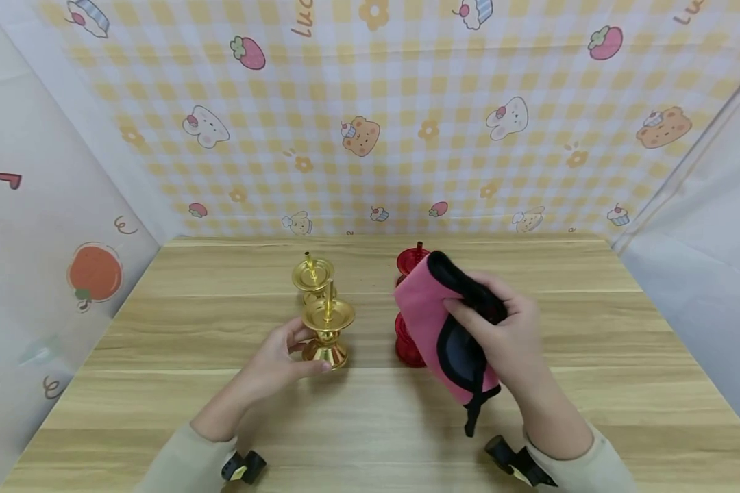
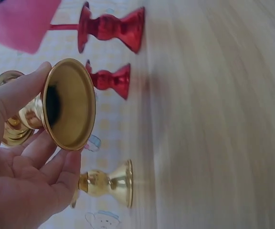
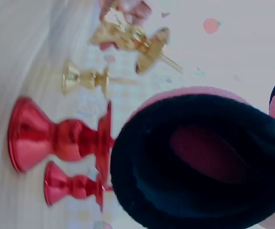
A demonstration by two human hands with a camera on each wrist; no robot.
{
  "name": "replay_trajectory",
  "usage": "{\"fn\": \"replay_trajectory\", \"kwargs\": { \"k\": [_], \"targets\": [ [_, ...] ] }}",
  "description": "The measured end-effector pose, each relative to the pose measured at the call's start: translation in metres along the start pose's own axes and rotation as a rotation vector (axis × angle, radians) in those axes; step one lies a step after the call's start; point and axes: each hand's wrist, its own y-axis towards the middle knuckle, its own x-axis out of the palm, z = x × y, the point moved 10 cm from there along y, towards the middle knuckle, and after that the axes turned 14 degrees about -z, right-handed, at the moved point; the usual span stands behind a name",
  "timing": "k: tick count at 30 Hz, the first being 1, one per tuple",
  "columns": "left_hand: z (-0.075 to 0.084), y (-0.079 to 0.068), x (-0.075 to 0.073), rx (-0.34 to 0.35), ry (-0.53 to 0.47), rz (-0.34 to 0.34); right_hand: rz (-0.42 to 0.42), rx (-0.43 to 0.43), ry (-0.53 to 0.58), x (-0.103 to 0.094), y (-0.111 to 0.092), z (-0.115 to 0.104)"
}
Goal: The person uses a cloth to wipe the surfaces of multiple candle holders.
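Note:
My left hand (image 1: pixel 277 363) grips a gold candlestick (image 1: pixel 328 316) round its lower part. In the left wrist view its hollow base (image 2: pixel 75 105) is off the table, facing the camera. A second gold candlestick (image 1: pixel 313 274) stands just behind it. My right hand (image 1: pixel 521 335) holds a folded pink cloth (image 1: pixel 421 315) with black edging, a dark grey patch and a hanging black strap. Two red candlesticks stand behind the cloth, partly hidden by it: a nearer one (image 3: pixel 70 138) and a farther one (image 3: pixel 73 186).
A wood-grain table (image 1: pixel 604 356) lies under everything. Behind it hangs a yellow checked backdrop (image 1: pixel 401 89) with cartoon prints, and a white printed sheet (image 1: pixel 49 205) covers the left side. Each wrist wears a small black camera mount, such as the left one (image 1: pixel 243 467).

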Motion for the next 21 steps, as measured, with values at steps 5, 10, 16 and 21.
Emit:
{"fn": "replay_trajectory", "kwargs": {
  "k": [5, 10, 16, 21],
  "targets": [
    [-0.007, -0.001, -0.005, -0.023, 0.050, -0.031, 0.099, -0.015, 0.052, -0.027, -0.005, -0.005],
    [-0.013, -0.001, -0.007, -0.029, 0.098, -0.092, 0.209, -0.063, 0.176, -0.057, -0.009, -0.006],
    [-0.013, 0.000, -0.007, 0.015, 0.131, -0.133, 0.378, -0.004, 0.210, -0.094, -0.015, 0.000],
    [-0.015, 0.001, -0.007, 0.042, 0.137, -0.151, 0.385, 0.101, 0.176, -0.112, -0.019, 0.013]
  ]
}}
